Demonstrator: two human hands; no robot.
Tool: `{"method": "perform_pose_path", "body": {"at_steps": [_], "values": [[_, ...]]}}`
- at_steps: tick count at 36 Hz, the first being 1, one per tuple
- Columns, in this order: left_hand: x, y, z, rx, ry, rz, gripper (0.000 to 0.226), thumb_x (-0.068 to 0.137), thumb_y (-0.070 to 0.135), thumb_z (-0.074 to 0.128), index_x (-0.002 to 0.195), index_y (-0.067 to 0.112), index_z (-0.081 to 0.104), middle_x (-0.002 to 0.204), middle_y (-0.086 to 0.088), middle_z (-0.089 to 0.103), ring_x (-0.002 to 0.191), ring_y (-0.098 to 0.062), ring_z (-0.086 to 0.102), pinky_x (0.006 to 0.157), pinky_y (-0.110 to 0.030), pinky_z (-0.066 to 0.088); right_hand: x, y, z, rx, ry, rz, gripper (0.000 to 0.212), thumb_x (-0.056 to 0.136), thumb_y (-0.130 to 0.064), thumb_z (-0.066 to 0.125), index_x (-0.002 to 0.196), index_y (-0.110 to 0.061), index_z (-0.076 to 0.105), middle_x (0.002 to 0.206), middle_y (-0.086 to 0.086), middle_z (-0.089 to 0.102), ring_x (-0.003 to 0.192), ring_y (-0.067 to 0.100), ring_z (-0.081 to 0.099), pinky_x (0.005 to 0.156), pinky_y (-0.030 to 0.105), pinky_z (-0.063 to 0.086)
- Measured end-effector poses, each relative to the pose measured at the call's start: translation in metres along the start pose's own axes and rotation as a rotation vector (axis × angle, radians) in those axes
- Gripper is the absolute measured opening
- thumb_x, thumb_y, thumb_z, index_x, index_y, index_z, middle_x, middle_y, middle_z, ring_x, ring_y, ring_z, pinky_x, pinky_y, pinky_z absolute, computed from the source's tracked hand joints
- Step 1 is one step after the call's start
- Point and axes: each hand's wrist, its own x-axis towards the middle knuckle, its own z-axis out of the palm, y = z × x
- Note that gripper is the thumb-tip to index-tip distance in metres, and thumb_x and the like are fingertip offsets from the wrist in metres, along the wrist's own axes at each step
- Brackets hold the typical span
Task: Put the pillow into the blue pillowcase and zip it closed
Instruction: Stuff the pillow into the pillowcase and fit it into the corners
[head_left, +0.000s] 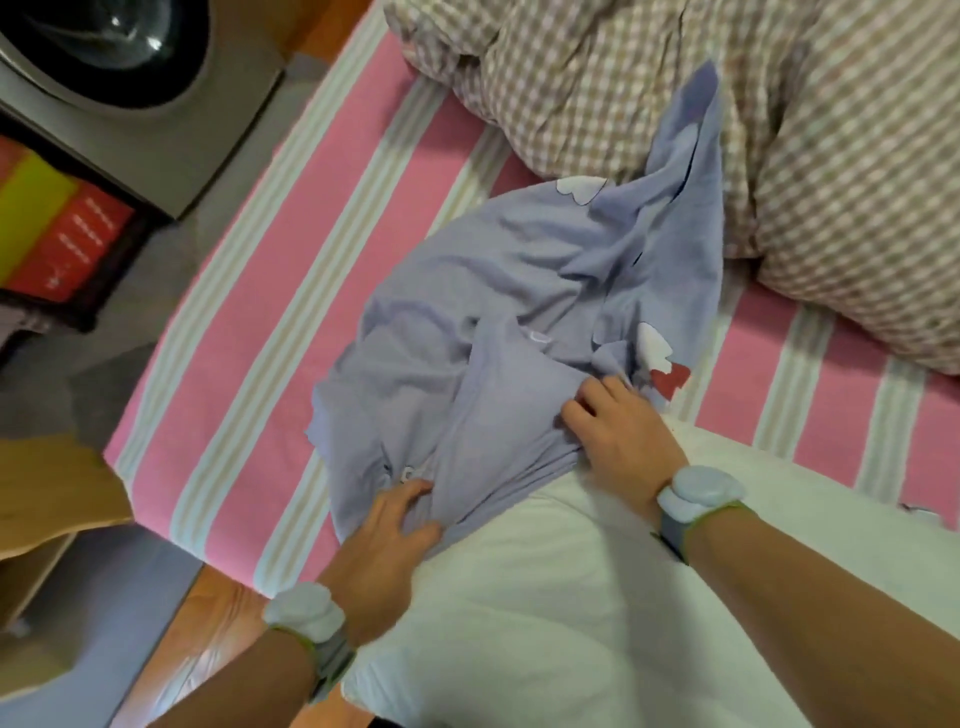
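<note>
The blue pillowcase (519, 312), printed with white and red shapes, lies crumpled across the bed, its near edge bunched over the far end of the white pillow (561, 613). My left hand (387, 540) grips the pillowcase edge at the pillow's left corner, fingers curled into the cloth. My right hand (615, 431) grips bunched blue fabric at the pillow's right side. The pillow's far end is hidden under the cloth. The zipper is not visible.
The bed has a pink and white striped sheet (291, 291). A brown checked duvet (753, 130) is heaped at the back right. A washing machine (119, 78) stands beyond the bed's left edge, above a red and yellow box (57, 228). Wooden floor lies at the lower left.
</note>
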Motion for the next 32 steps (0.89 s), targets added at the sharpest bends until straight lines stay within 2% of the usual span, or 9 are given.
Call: {"method": "perform_pose_path", "body": {"at_steps": [5, 9, 13, 16, 19, 22, 26, 30, 32], "values": [[0.004, 0.013, -0.010, -0.105, -0.139, 0.021, 0.024, 0.087, 0.042, 0.050, 0.103, 0.030, 0.062, 0.154, -0.002, 0.021, 0.139, -0.022, 0.032, 0.104, -0.037, 0.043, -0.048, 0.031, -0.003, -0.063, 0.002, 0.002, 0.010, 0.084, -0.008, 0.054, 0.090, -0.010, 0.062, 0.092, 0.012, 0.055, 0.083, 0.032, 0.050, 0.071, 0.044, 0.044], [0.058, 0.030, -0.027, -0.270, -0.212, -0.287, 0.085, 0.071, 0.094, 0.024, 0.095, 0.023, 0.065, 0.114, 0.002, 0.062, 0.104, -0.021, 0.061, 0.095, -0.033, 0.045, -0.077, 0.050, -0.009, -0.156, -0.019, 0.011, 0.013, 0.084, -0.002, 0.060, 0.093, -0.010, 0.063, 0.095, 0.012, 0.056, 0.082, 0.032, 0.048, 0.079, 0.043, 0.042], [0.132, 0.045, -0.051, -0.095, -0.198, -0.484, 0.083, 0.085, 0.081, 0.031, 0.114, 0.010, 0.065, 0.120, -0.013, 0.065, 0.107, -0.031, 0.061, 0.088, -0.035, 0.044, -0.067, 0.029, -0.003, -0.145, 0.047, 0.073, 0.013, 0.082, -0.002, 0.055, 0.090, -0.010, 0.061, 0.091, 0.013, 0.055, 0.079, 0.032, 0.049, 0.074, 0.044, 0.043], [0.182, 0.053, -0.056, -0.433, -0.099, -0.503, 0.092, 0.073, 0.082, 0.052, 0.138, 0.017, 0.045, 0.132, 0.005, 0.053, 0.123, -0.025, 0.053, 0.095, -0.032, 0.041, -0.062, 0.013, 0.006, -0.072, 0.050, 0.143, 0.018, 0.076, -0.001, 0.061, 0.092, -0.009, 0.061, 0.094, 0.013, 0.053, 0.081, 0.032, 0.049, 0.071, 0.045, 0.044], [0.198, 0.059, -0.042, -0.479, -0.067, -0.508, 0.115, 0.055, 0.088, 0.055, 0.147, 0.021, 0.037, 0.149, -0.001, 0.046, 0.133, -0.031, 0.047, 0.108, -0.045, 0.040, -0.063, 0.001, 0.010, -0.008, 0.057, 0.191, 0.023, 0.075, -0.002, 0.064, 0.096, -0.008, 0.061, 0.101, 0.013, 0.054, 0.085, 0.032, 0.050, 0.077, 0.041, 0.044], [0.179, 0.074, -0.020, -0.268, 0.162, -0.417, 0.079, 0.068, 0.077, 0.061, 0.118, 0.015, 0.060, 0.123, -0.010, 0.063, 0.111, -0.036, 0.057, 0.092, -0.046, 0.049, -0.078, -0.005, 0.000, 0.187, -0.007, 0.257, 0.037, 0.069, -0.001, 0.060, 0.105, -0.011, 0.060, 0.110, 0.008, 0.052, 0.096, 0.029, 0.048, 0.086, 0.036, 0.042], [0.111, 0.093, -0.023, -0.039, 0.636, 0.003, 0.032, 0.080, 0.032, 0.078, 0.089, 0.003, 0.070, 0.105, -0.016, 0.061, 0.096, -0.036, 0.051, 0.074, -0.043, 0.043, -0.092, -0.015, -0.032, 0.679, 0.030, 0.435, 0.042, 0.071, -0.006, 0.054, 0.112, -0.017, 0.060, 0.109, -0.002, 0.052, 0.100, 0.018, 0.053, 0.088, 0.026, 0.046], [0.046, 0.121, -0.039, 0.072, 0.611, 0.261, 0.016, 0.065, 0.002, 0.076, 0.076, -0.003, 0.066, 0.099, -0.018, 0.063, 0.081, -0.035, 0.054, 0.066, -0.041, 0.037, -0.092, -0.003, -0.067, 0.920, 0.233, 0.929, 0.017, 0.084, -0.031, 0.056, 0.099, -0.038, 0.055, 0.098, 0.001, 0.061, 0.088, 0.024, 0.064, 0.080, 0.048, 0.056], [0.027, 0.131, -0.053, 0.053, 0.559, 0.266, 0.012, 0.066, -0.002, 0.071, 0.073, -0.003, 0.062, 0.088, -0.017, 0.058, 0.071, -0.033, 0.052, 0.060, -0.040, 0.037, -0.087, 0.008, -0.088, 0.879, 0.263, 1.126, 0.013, 0.089, -0.035, 0.052, 0.100, -0.030, 0.054, 0.094, 0.002, 0.065, 0.088, 0.028, 0.064, 0.079, 0.048, 0.055]]}}
